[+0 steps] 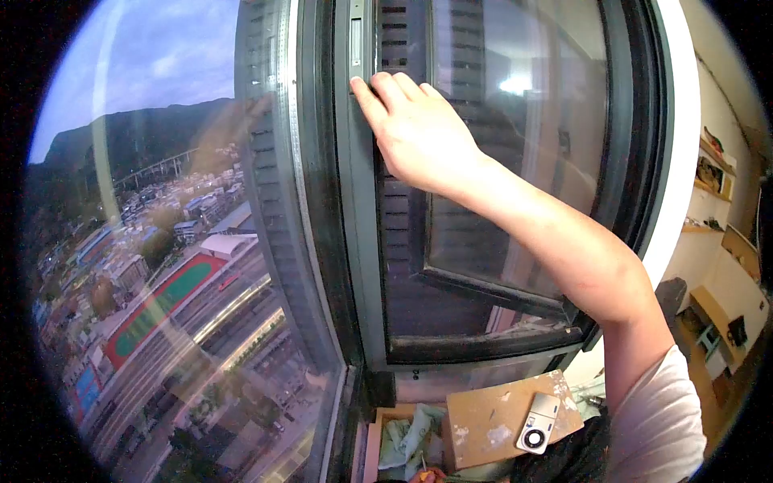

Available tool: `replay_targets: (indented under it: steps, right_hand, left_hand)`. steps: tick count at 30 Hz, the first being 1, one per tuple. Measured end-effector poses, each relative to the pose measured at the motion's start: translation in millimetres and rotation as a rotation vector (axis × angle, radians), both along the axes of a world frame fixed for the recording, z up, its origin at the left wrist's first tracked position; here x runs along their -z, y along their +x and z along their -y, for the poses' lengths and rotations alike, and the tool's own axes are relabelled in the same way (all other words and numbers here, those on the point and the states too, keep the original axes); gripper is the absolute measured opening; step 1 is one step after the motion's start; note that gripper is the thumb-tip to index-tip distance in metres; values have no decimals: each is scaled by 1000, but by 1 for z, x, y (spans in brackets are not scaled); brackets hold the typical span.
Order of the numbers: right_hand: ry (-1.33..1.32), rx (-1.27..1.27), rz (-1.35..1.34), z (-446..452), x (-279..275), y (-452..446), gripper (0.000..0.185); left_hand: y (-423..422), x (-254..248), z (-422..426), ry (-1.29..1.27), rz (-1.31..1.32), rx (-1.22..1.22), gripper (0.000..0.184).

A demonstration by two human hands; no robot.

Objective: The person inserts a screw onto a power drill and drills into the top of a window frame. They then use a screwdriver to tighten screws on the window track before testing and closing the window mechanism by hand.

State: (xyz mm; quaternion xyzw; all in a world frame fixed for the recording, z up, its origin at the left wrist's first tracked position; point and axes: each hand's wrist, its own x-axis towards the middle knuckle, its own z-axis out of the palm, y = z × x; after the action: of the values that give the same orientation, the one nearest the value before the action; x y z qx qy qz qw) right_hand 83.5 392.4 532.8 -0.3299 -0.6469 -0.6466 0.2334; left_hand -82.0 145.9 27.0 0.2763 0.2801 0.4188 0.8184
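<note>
My right hand reaches up to the dark grey window frame, just below a pale metal strip set in its edge. One finger lies stretched along the front of the frame; the others bend at its right edge, and my thumb is hidden. At the bottom edge, only a little of my left hand shows, closed around a small orange-handled tool with a thin shaft. The picture cuts off most of that hand.
An inner window sash stands behind my right forearm. Below sits a cardboard box with a white-and-silver device on top. Beside it, an open box holds pale green plastic. Left, window glass overlooks buildings far below. Shelves hang at right.
</note>
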Motion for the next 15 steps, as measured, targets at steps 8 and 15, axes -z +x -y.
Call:
replay_targets:
  steps: [8, 15]
  right_hand:
    - [-176, -189, -59, 9, -5, 12, 53]
    - [-72, -91, -48, 2, -3, 3, 51]
  left_hand:
    - [2, -7, -2, 52, 24, -20, 34]
    - [-1, -23, -2, 29, -62, -9, 36]
